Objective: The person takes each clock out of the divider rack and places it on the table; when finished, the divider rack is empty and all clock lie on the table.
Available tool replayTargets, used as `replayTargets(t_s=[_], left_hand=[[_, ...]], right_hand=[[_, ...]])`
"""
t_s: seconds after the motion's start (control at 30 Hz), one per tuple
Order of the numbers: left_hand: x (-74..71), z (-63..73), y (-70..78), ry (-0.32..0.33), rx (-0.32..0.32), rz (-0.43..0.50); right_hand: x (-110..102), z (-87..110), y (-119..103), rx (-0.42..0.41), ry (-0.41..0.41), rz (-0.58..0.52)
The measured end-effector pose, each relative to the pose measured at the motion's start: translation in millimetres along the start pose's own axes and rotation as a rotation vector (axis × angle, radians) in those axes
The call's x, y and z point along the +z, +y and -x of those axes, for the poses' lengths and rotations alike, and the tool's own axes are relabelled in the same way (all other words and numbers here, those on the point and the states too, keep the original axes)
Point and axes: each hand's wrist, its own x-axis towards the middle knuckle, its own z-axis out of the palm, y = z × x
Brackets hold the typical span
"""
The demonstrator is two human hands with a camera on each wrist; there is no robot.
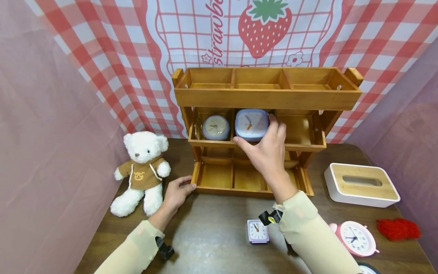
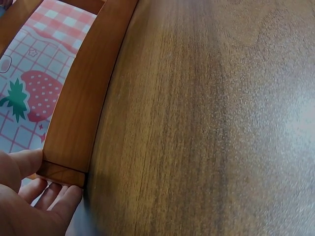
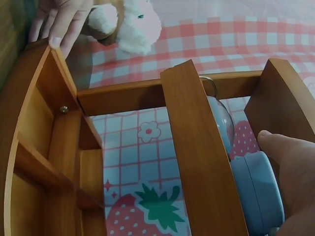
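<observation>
My right hand (image 1: 270, 148) holds a light blue square alarm clock (image 1: 251, 123) in the middle compartment of the wooden shelf's middle tier. The thumb lies at the clock's lower left corner, the fingers along its right side. In the right wrist view the blue clock (image 3: 258, 191) shows from its side, close by the hand (image 3: 295, 172). Left of it, a round alarm clock (image 1: 216, 127) stands in the left compartment. My left hand (image 1: 178, 194) grips the front left corner of the shelf's (image 1: 267, 99) bottom tier, thumb and fingers around the board end (image 2: 64, 174).
A white teddy bear (image 1: 142, 167) in a brown hoodie sits left of the shelf. To the right are a tissue box (image 1: 362, 182), red yarn (image 1: 398, 229) and a pink alarm clock (image 1: 357, 238). A small lilac square clock (image 1: 257, 231) lies in front, near my right sleeve.
</observation>
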Motion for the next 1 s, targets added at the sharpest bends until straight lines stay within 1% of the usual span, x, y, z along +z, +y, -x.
replayTargets(t_s=[0.07,0.23,0.5,0.63,0.73,0.8,1.0], left_hand=[[0.5,-4.2,-9.2,0.008,-0.005,0.001],[0.1,-2.8,-8.7,0.012,-0.019,0.001],[1.1,-6.1,-9.7,0.017,-0.011,0.004],[1.1,-6.9,-8.0,0.016,-0.011,0.007],[1.1,-6.7,-5.9,0.012,-0.013,0.014],[1.3,-6.4,-5.0,0.009,-0.010,0.015],[1.0,-6.5,-8.2,0.009,-0.006,0.007]], right_hand=[[2.2,-0.1,-0.7,0.016,-0.002,0.008],[7.8,-0.5,-1.1,0.032,0.003,0.028],[14.5,-4.7,-1.7,0.055,0.036,0.049],[18.4,-7.6,0.0,0.032,0.061,0.045],[19.8,-9.7,1.0,0.004,0.078,0.035],[19.9,-11.2,1.2,0.000,0.083,0.019],[18.9,-13.8,1.7,0.022,0.069,-0.049]])
